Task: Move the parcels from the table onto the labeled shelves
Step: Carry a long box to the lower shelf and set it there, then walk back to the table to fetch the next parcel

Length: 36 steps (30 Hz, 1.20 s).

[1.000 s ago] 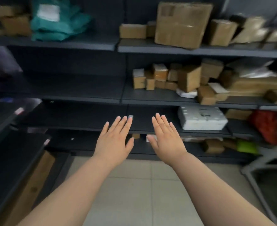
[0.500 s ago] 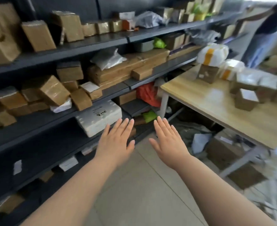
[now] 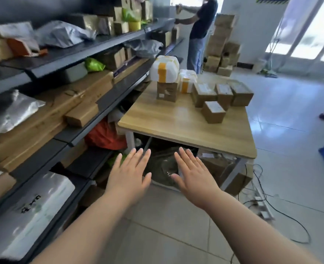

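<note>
Before the table (image 3: 186, 128), both hands (image 3: 128, 174) reach flat, empty.

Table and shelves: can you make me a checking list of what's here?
Surface: light wooden table, near half bare.
Job's things: brown cardboard boxes and white foam parcels with yellow tape on the table; dark metal shelves already loaded.
Clutter: red bag by the table leg; crumpled plastic under the table.
Grips: left hand, right hand open, holding nothing.
Cables: black cables on the floor.
Surroundings: a person at the far shelves; stacked cardboard cartons beyond.
</note>
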Available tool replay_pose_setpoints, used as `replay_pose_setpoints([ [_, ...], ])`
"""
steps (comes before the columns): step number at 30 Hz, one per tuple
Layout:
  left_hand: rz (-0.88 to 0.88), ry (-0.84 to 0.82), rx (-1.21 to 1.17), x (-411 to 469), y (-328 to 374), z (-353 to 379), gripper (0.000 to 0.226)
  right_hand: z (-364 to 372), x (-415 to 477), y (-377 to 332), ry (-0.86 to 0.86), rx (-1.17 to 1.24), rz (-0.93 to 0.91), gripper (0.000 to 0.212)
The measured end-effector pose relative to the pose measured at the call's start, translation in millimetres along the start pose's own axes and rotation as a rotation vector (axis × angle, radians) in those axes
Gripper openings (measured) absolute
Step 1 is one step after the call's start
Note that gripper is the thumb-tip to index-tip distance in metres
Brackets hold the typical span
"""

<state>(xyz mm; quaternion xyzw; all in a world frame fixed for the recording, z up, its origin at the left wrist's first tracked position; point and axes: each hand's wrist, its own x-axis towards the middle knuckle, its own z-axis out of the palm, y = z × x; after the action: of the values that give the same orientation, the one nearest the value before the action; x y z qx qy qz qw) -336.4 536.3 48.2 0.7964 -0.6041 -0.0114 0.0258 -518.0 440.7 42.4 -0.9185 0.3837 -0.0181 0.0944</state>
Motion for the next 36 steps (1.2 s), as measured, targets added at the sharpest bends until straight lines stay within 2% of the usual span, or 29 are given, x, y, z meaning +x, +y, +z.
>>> replay_pose_setpoints([
  [4,0.109,0.003,-0.003,62,-7,-8,0.066,-7,23,13,0.046,0.002,0.130,0.064],
  [11,0.330,-0.062,-0.026,123,29,2,0.065,-2,27,56,0.037,0.042,0.383,0.064],
  [14,0.370,-0.082,-0.019,152,41,11,0.065,-1,40,77,0.022,0.052,0.431,0.065],
  [20,0.381,-0.119,-0.023,228,61,24,0.066,-6,102,131,0.006,0.077,0.458,0.066],
  [29,0.287,-0.193,-0.022,374,105,22,0.067,-36,223,253,-0.074,0.101,0.420,0.068],
  [36,0.256,-0.223,-0.040,434,126,48,0.066,-41,284,316,-0.086,0.097,0.442,0.067],
])
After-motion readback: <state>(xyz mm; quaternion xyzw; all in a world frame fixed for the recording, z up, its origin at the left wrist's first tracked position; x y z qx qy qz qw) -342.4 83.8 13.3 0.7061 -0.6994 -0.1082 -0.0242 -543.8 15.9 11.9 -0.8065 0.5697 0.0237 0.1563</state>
